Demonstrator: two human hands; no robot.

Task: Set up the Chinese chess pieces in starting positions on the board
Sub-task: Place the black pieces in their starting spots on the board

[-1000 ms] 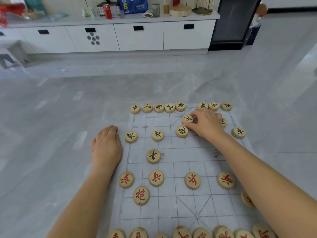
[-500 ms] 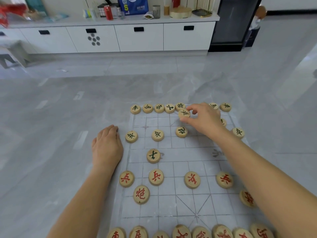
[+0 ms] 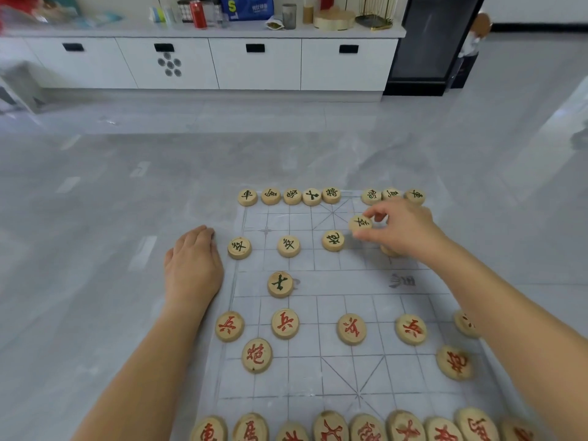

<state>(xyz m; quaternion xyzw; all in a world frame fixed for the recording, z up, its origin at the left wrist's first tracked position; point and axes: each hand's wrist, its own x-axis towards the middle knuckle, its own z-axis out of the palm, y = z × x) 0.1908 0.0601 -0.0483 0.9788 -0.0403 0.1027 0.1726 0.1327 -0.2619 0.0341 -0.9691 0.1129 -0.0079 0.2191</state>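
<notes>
A thin translucent chess board (image 3: 334, 370) lies on the grey floor. My right hand (image 3: 402, 229) pinches a black-lettered wooden piece (image 3: 360, 223) just above the board, below a gap in the far row of black pieces (image 3: 311, 196). Loose black pieces sit mid-board: two soldiers (image 3: 239, 247), a cannon (image 3: 332, 240) and an advisor (image 3: 280, 283). Red soldiers (image 3: 285, 323) and a red cannon (image 3: 256, 355) stand on the near half, with a red back row (image 3: 331, 428) along the bottom edge. My left hand (image 3: 193, 265) rests flat on the floor beside the board's left edge.
White cabinets (image 3: 254, 63) with a cluttered countertop line the far wall, with a black appliance (image 3: 436, 43) to their right. Grey floor tiles surround the board. A piece is partly hidden under my right hand.
My right hand lifted the black piece from beside the cannon, carried it up toward the far row, and now holds it further right and slightly lower. My left hand stayed still.
</notes>
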